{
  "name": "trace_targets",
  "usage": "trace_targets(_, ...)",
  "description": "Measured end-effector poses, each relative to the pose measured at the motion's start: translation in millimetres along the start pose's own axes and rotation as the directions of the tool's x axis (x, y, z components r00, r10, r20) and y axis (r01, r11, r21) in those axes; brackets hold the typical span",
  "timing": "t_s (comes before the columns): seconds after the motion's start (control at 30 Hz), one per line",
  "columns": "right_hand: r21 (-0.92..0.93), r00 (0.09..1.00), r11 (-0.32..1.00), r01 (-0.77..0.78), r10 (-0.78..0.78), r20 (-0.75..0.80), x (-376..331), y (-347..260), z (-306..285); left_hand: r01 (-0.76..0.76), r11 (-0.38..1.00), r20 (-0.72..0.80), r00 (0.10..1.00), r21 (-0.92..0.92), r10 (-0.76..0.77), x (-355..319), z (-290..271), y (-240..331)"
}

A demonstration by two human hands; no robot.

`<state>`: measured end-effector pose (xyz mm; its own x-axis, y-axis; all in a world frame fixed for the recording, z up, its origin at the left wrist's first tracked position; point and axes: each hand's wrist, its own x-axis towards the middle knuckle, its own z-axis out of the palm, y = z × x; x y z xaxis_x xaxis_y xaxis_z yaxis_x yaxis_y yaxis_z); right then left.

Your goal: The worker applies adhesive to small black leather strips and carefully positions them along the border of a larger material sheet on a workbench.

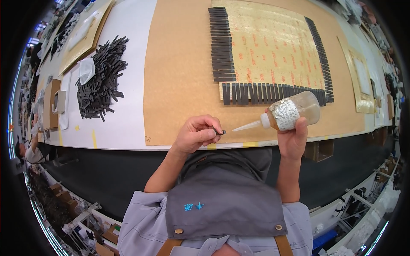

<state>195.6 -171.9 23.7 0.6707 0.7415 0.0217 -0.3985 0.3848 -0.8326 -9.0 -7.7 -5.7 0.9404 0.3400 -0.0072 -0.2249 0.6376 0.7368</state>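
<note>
Gluing step: left hand [196, 134] pinches small dark strip [220, 132] just below cardboard sheet [179, 77], right hand [294, 138] grips glue bottle [290, 113], nozzle nearly touching; next needs a steady dab

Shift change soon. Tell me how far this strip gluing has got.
Done: dark strips line the left, bottom and right edges of the yellow sheet. In hand: the left hand pinches one small strip while the right hand aims a glue bottle at it. Left: a big pile of loose strips, and the sheet's top edge looks bare.
</note>
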Motion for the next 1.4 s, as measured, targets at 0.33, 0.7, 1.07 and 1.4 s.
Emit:
trace_targets(0.33, -0.025, 1.0, 1.0, 0.002, -0.001, 0.023, -2.0, 7.4, 1.5, -0.093, 0.99, 0.018, 0.996, 0.107, 0.092, 0.3, 7.9, -9.0)
trace_targets(0.7, -0.062, 0.999, 0.998, -0.025, 0.026, 0.019, -3.7, 10.2, 1.9, -0.071, 0.987, 0.026, 0.997, 0.146, 0.068, 0.5, 9.1, -7.0)
trace_targets(1.07, 0.016, 0.998, 0.998, -0.057, 0.058, -0.024, -3.9, 5.5, 13.3, -0.019, 0.995, 0.078, 0.997, 0.101, 0.012, -0.5, 4.0, -5.0)
trace_targets(1.4, -0.051, 1.0, 0.998, -0.02, 0.02, 0.002, -8.5, 7.3, 0.6, -0.054, 0.994, 0.097, 0.994, 0.093, 0.045, -3.6, 2.7, -7.1)
